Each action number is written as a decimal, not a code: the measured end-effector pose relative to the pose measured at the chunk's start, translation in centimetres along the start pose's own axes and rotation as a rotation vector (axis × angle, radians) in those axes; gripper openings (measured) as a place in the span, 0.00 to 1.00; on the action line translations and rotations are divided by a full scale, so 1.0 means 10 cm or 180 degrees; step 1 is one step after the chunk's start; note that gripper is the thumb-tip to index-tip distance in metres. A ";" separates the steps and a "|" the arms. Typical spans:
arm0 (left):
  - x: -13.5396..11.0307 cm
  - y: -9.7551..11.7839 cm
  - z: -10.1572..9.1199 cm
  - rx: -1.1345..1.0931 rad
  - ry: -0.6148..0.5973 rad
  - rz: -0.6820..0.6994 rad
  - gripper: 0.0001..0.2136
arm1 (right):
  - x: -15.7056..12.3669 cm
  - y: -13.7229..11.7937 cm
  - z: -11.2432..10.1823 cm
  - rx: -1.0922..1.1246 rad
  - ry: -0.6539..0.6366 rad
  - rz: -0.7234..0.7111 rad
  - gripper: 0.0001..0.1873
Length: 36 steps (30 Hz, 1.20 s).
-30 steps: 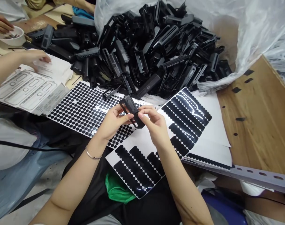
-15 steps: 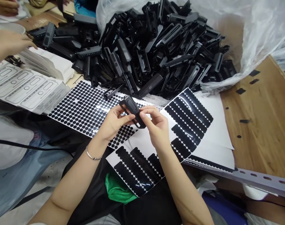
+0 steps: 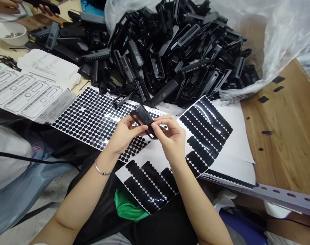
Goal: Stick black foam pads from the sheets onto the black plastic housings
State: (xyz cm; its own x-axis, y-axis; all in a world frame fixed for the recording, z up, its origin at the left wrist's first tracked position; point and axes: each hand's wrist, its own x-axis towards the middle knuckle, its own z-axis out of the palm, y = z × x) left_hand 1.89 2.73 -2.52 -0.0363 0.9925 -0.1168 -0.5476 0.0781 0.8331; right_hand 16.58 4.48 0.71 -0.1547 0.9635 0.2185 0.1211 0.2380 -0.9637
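Note:
My left hand (image 3: 124, 133) grips a small black plastic part (image 3: 142, 117) from the left, thumb across its side. My right hand (image 3: 172, 136) pinches the part's near end with thumb and forefinger. Both hands hover over a white sheet of black oblong stickers (image 3: 203, 131). Left of it lies a sheet of small round black stickers (image 3: 91, 117). Behind them rises a big heap of the same black plastic parts (image 3: 167, 51), spilling from a clear plastic bag (image 3: 279, 37).
White printed label sheets (image 3: 27, 92) lie at the left. At the far left stands a white bowl (image 3: 9, 33) with small bits; another person's hands (image 3: 7, 6) hold a black part above it. Wooden board (image 3: 285, 136) at right, grey slotted rail (image 3: 285, 197) at its edge.
The other person's hand has drawn back from the label sheets to the top left corner. My hands hold the part in almost the same place, the right fingers shifting slightly along it.

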 end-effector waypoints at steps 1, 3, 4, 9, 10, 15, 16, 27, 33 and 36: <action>0.00 -0.01 0.00 -0.0002 -0.0026 0.0023 0.13 | 0.00 0.00 0.00 0.0004 0.0027 -0.0031 0.05; 0.00 -0.03 0.00 0.0013 -0.0058 0.0087 0.13 | -0.01 -0.01 0.00 0.0004 0.0072 -0.0041 0.05; 0.00 -0.03 0.00 0.0025 -0.0056 0.0126 0.12 | -0.01 -0.01 0.00 0.0011 0.0092 -0.0027 0.05; 0.01 -0.04 0.00 0.0067 -0.0023 0.0232 0.10 | -0.03 0.00 -0.02 0.0049 0.0133 0.0218 0.11; 0.01 -0.04 0.00 0.0092 -0.0034 0.0231 0.10 | -0.02 0.01 -0.03 0.0056 0.0179 0.0280 0.13; -0.03 0.01 -0.01 0.0094 -0.0217 0.0236 0.10 | 0.03 0.03 -0.12 0.0573 -0.0250 0.0565 0.14; -0.03 0.02 -0.02 0.0056 -0.0277 0.0233 0.10 | 0.03 0.03 -0.12 0.0713 -0.0538 0.0649 0.16; -0.01 0.05 -0.04 0.0120 -0.0527 0.0241 0.13 | -0.01 -0.07 -0.31 -0.0265 -0.1138 0.0441 0.29; 0.01 0.15 -0.12 0.0076 -0.0233 0.0282 0.18 | 0.03 0.15 -0.63 -0.1066 -0.3551 0.0260 0.23; 0.00 0.18 -0.12 0.0153 -0.0350 0.0161 0.19 | -0.04 0.28 -0.67 -0.1239 -0.3734 0.0000 0.28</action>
State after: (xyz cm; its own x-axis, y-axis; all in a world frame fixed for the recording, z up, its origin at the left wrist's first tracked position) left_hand -0.14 2.72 -1.66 0.0306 0.9994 -0.0163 -0.5066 0.0296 0.8617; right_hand 23.59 5.60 -1.05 -0.9157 0.3188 -0.2447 0.3738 0.4519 -0.8100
